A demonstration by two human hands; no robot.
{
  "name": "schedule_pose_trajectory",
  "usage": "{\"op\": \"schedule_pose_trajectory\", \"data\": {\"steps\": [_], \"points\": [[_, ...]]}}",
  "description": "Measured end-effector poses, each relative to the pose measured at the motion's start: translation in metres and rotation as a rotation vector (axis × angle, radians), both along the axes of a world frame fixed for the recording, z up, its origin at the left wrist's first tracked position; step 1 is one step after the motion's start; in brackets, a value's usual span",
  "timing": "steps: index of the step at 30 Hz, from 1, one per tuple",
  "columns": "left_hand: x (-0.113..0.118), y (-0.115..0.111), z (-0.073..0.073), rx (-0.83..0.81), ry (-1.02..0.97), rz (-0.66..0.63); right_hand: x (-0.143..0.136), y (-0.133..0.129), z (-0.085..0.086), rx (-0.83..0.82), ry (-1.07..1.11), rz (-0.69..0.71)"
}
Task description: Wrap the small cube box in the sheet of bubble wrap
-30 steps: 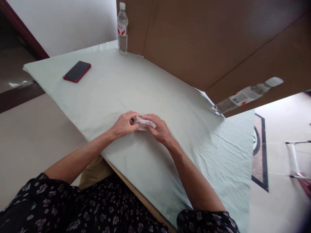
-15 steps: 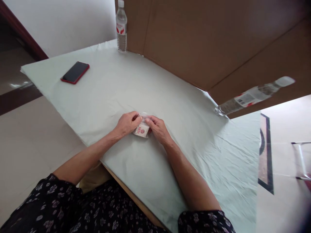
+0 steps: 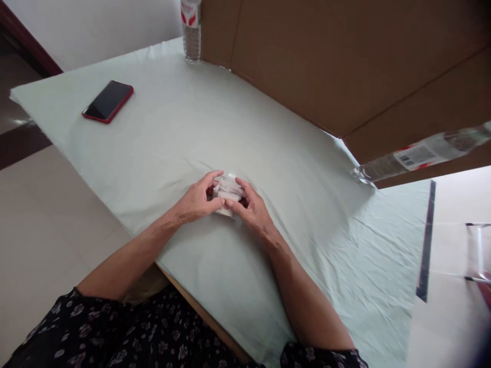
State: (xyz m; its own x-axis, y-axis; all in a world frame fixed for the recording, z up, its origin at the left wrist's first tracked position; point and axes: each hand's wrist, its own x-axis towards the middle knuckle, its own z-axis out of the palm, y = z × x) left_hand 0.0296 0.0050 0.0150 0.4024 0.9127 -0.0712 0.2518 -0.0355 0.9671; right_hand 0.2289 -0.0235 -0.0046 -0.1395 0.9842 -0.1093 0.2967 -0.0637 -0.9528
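Note:
A small white box (image 3: 229,196) in crinkled clear plastic is held low over the middle of the cloth. My left hand (image 3: 198,198) grips its left side, thumb at the near edge and fingers curled at the far side. From the right, my right hand (image 3: 252,205) grips it the same way, and the two thumb tips almost meet. Loose clear plastic (image 3: 229,183) bunches up on top between my fingers. Most of the box's printed face is hidden by the thumbs.
A pale green cloth (image 3: 161,138) covers the table. A phone in a red case (image 3: 108,101) lies at the far left. One water bottle (image 3: 191,36) stands at the back, another water bottle (image 3: 418,153) at the right, both against a large brown cardboard panel (image 3: 287,61).
My thumbs have moved from the plastic at the top down to the box's near edge, and my fingers now wrap its sides. The red print no longer shows. The view has shifted slightly.

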Motion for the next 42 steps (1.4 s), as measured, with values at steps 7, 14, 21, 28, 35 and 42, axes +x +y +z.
{"op": "schedule_pose_trajectory", "data": {"steps": [7,14,21,28,35,42], "points": [[-0.001,0.002,-0.001,-0.045,0.038,-0.01,-0.006,-0.006,0.003,0.184,-0.23,-0.006],[-0.002,0.004,-0.003,-0.095,-0.003,-0.015,-0.01,-0.005,-0.003,0.212,-0.188,0.012],[0.002,0.003,-0.003,-0.175,-0.083,0.022,-0.003,0.019,0.0,0.034,0.184,-0.136],[0.001,0.002,0.0,-0.216,-0.087,0.016,-0.003,0.044,0.011,-0.137,0.359,-0.129],[0.002,0.002,0.001,-0.207,-0.068,0.006,-0.003,0.05,0.009,-0.127,0.389,-0.136],[0.0,0.002,0.004,-0.199,-0.068,-0.01,-0.011,0.065,0.01,0.026,0.361,-0.157]]}}
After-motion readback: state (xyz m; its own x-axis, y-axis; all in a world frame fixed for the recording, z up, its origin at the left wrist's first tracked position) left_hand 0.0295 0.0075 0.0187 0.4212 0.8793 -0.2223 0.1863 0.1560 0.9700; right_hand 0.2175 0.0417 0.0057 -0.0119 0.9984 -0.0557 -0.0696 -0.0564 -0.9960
